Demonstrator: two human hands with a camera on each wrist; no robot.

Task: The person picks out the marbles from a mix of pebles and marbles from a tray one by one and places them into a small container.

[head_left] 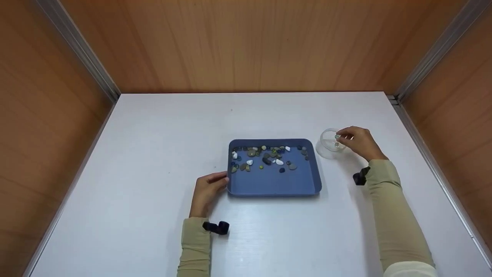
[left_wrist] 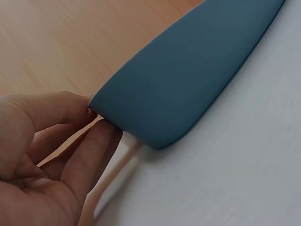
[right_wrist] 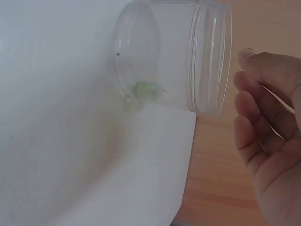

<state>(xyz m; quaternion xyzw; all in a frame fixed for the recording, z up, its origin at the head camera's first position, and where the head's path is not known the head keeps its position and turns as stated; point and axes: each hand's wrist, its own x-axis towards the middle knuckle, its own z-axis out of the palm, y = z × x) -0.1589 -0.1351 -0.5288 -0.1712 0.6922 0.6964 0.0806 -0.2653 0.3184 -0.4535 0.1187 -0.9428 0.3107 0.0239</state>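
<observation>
A blue tray [head_left: 275, 184] lies on the table, with dark, brown and white pebbles [head_left: 279, 162] and small glass marbles spread mostly over its far half. My left hand [head_left: 207, 192] grips the tray's left side near the front corner; in the left wrist view its fingertips [left_wrist: 104, 129] meet the tray wall [left_wrist: 178, 70]. Right of the tray stands a clear, lidless plastic jar [right_wrist: 176, 52]. Just outside its mouth are the loosely bent fingers of my right hand [head_left: 357, 140], with nothing visible between them in the right wrist view. Greenish marbles [right_wrist: 142, 89] show inside the jar.
The white table [head_left: 153, 154] is bounded by a wooden panel [head_left: 246, 46] at the back and by side panels with metal edge strips. A black wrist camera [head_left: 217, 227] sits on the left sleeve, another black camera [head_left: 360, 177] on the right.
</observation>
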